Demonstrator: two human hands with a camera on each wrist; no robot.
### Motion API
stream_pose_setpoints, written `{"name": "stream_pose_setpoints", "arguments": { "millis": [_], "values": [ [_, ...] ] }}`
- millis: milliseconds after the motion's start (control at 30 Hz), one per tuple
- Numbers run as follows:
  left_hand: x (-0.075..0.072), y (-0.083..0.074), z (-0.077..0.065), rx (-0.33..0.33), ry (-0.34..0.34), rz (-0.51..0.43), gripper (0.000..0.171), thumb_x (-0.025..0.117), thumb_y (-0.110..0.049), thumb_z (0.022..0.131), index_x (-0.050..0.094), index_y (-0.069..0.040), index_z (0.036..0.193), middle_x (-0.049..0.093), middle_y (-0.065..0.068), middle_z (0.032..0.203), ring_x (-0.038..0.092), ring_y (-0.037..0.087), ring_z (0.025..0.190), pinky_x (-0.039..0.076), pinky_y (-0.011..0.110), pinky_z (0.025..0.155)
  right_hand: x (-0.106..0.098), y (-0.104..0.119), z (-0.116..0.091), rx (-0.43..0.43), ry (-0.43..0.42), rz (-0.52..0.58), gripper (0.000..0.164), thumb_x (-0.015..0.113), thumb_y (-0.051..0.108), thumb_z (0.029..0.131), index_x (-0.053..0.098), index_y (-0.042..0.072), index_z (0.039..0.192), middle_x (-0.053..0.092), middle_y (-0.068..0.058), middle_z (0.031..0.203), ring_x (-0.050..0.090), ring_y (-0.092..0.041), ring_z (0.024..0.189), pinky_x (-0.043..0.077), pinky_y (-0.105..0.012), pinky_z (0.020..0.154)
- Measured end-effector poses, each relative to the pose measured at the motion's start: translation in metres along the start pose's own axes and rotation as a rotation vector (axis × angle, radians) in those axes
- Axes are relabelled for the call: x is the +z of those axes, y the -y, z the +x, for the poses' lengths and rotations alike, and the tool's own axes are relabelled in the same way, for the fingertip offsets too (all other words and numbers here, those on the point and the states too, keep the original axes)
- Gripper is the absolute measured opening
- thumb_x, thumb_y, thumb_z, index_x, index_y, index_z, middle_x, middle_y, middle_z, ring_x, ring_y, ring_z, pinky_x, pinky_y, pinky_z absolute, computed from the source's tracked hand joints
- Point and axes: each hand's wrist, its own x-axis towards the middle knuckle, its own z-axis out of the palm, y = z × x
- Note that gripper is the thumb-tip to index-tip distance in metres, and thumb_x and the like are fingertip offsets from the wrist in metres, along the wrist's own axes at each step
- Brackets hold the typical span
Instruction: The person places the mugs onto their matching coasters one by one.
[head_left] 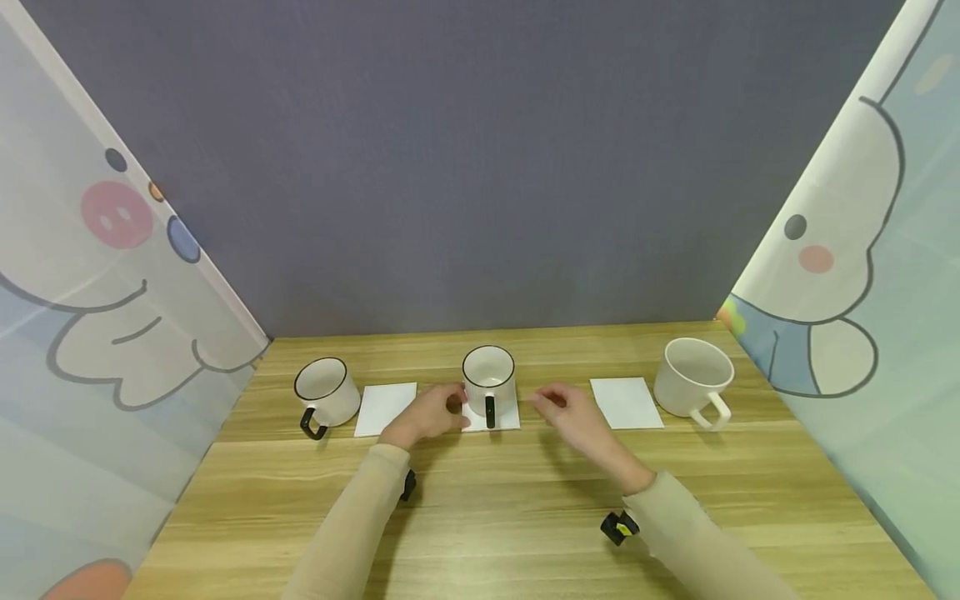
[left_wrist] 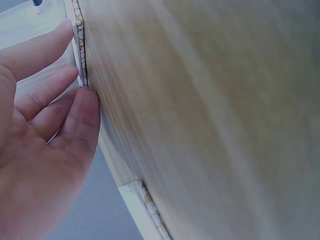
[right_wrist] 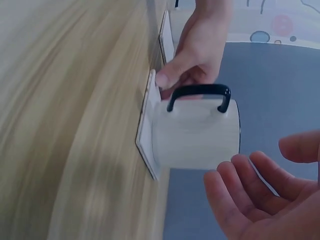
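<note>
A white mug with a dark rim and black handle stands upright on the middle square white coaster, its handle facing me. My left hand is at the coaster's left side. In the left wrist view its fingertips touch the edge of that coaster, thumb and fingers spread along it. To the right of the mug, my right hand hovers with loosely bent fingers and holds nothing. The right wrist view shows a gap between its fingertips and the mug.
Left of the hands, another black-handled mug stands beside a white coaster. At the right, a plain white mug stands beside a third coaster. A grey panel rises behind the wooden table; printed curtains flank it.
</note>
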Motion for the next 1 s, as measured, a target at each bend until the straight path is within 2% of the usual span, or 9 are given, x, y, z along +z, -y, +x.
{"name": "stream_pose_setpoints", "arguments": {
  "millis": [100, 267, 467, 733, 900, 1000],
  "values": [
    [0.0, -0.001, 0.0, 0.006, 0.001, -0.006, 0.027, 0.084, -0.019, 0.085, 0.067, -0.013, 0.105, 0.06, 0.013, 0.141, 0.057, 0.032, 0.127, 0.044, 0.047, 0.108, -0.007, -0.002, -0.002, -0.035, -0.027, -0.074, 0.024, 0.065, 0.023, 0.101, 0.073, 0.002, 0.109, 0.073, -0.005, 0.097, 0.067, -0.022, 0.091, 0.055, -0.043, 0.084],
    [-0.001, -0.003, 0.0, -0.003, 0.002, -0.007, 0.027, 0.084, -0.02, 0.085, 0.067, -0.013, 0.105, 0.062, 0.012, 0.137, 0.059, 0.031, 0.125, 0.045, 0.047, 0.107, -0.022, -0.007, -0.006, -0.074, -0.052, -0.088, 0.026, 0.064, 0.023, 0.102, 0.072, 0.001, 0.113, 0.073, -0.006, 0.103, 0.067, -0.023, 0.097, 0.054, -0.046, 0.087],
    [0.0, -0.002, 0.0, -0.011, 0.011, -0.006, 0.027, 0.083, -0.02, 0.086, 0.067, -0.013, 0.107, 0.061, 0.012, 0.139, 0.058, 0.031, 0.125, 0.045, 0.047, 0.106, -0.04, -0.008, -0.01, -0.114, -0.1, -0.056, 0.026, 0.063, 0.024, 0.103, 0.072, 0.001, 0.111, 0.072, -0.006, 0.097, 0.067, -0.019, 0.088, 0.055, -0.035, 0.08],
    [-0.001, 0.001, 0.001, -0.008, 0.015, -0.007, 0.027, 0.083, -0.02, 0.086, 0.066, -0.013, 0.107, 0.062, 0.013, 0.136, 0.058, 0.032, 0.124, 0.046, 0.049, 0.105, -0.063, -0.009, -0.019, -0.139, -0.171, -0.009, 0.025, 0.062, 0.019, 0.103, 0.071, -0.002, 0.114, 0.073, -0.016, 0.103, 0.07, -0.026, 0.088, 0.055, -0.024, 0.073],
    [-0.001, 0.0, 0.0, -0.018, 0.017, -0.004, 0.028, 0.083, -0.021, 0.087, 0.067, -0.014, 0.108, 0.06, 0.011, 0.14, 0.056, 0.033, 0.127, 0.044, 0.049, 0.107, -0.077, -0.009, -0.023, -0.14, -0.21, 0.048, 0.026, 0.062, 0.017, 0.103, 0.069, -0.004, 0.116, 0.071, -0.019, 0.108, 0.068, -0.009, 0.089, 0.053, -0.019, 0.077],
    [-0.001, 0.001, 0.0, -0.025, 0.019, -0.006, 0.027, 0.082, -0.022, 0.088, 0.067, -0.015, 0.109, 0.058, 0.011, 0.143, 0.055, 0.032, 0.13, 0.043, 0.048, 0.108, -0.085, -0.012, -0.026, -0.137, -0.259, 0.053, 0.026, 0.062, 0.017, 0.103, 0.069, -0.004, 0.115, 0.071, -0.017, 0.107, 0.067, -0.002, 0.088, 0.052, -0.016, 0.077]
  ]
}}
